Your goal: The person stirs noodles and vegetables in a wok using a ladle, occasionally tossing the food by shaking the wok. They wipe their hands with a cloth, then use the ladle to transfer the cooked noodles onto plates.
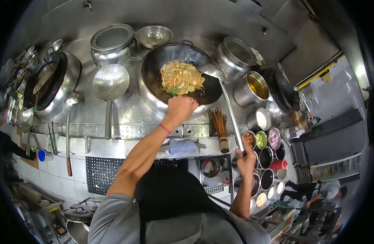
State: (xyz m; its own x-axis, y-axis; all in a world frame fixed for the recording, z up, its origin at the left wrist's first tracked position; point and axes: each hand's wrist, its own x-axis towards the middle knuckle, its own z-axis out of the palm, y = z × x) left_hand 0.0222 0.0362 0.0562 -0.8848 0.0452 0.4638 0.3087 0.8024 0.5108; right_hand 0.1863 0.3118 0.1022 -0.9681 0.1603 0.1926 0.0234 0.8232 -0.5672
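A large dark wok (154, 65) sits on the steel range, with a heap of noodles and vegetables (182, 78) in it. My left hand (181, 106) is closed at the wok's near rim, just below the food; what its fingers grip is hidden. A pink band circles that wrist. My right hand (246, 158) is wrapped round the lower end of a long metal ladle (231, 110). The ladle slants up and left, its bowl at the wok's right edge.
A perforated skimmer (111, 83) and another ladle (68, 122) lie left of the wok. A bamboo brush (220, 128), an oil pot (243, 91) and several ingredient containers (266, 157) are on the right. Other people are at the far left and lower right.
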